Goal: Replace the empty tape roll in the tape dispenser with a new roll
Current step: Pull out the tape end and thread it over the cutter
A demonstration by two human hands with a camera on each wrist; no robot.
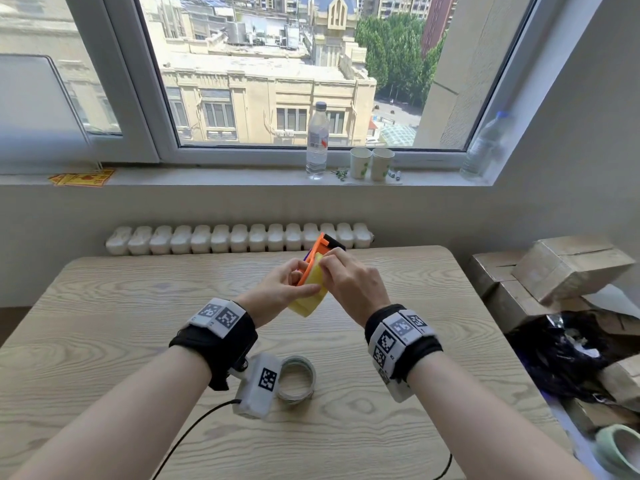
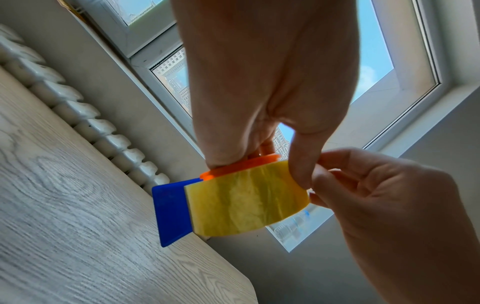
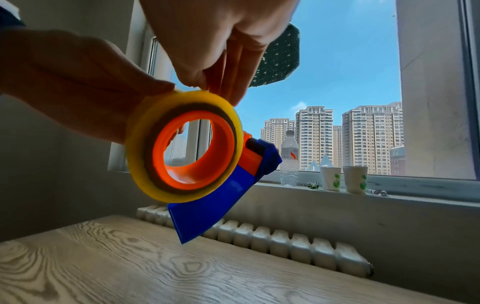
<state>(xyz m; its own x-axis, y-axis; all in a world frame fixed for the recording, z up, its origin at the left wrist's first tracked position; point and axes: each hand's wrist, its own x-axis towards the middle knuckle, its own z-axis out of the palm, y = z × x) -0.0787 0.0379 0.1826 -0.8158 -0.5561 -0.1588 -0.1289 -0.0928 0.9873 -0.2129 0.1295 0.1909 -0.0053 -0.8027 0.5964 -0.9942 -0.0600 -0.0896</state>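
An orange and blue tape dispenser (image 1: pixel 317 251) is held in the air above the wooden table (image 1: pixel 104 323), with a yellow tape roll (image 1: pixel 310 294) seated on its orange hub (image 3: pixel 197 152). My left hand (image 1: pixel 294 280) grips the dispenser, fingers on the orange flange (image 2: pixel 241 165) and thumb on the yellow roll (image 2: pixel 246 201). At the roll's top edge, my right hand (image 1: pixel 329 266) pinches the yellow roll (image 3: pixel 137 162), its fingertips (image 3: pixel 226 92) beside the left thumb. The blue blade end (image 2: pixel 171 211) points down. An empty grey tape core (image 1: pixel 298 381) lies on the table near me.
A white radiator (image 1: pixel 239 239) runs behind the table's far edge. The window sill holds a water bottle (image 1: pixel 317 143), two paper cups (image 1: pixel 372 164) and a second bottle (image 1: pixel 485 147). Cardboard boxes (image 1: pixel 568 268) and a black bag (image 1: pixel 568 355) crowd the right side.
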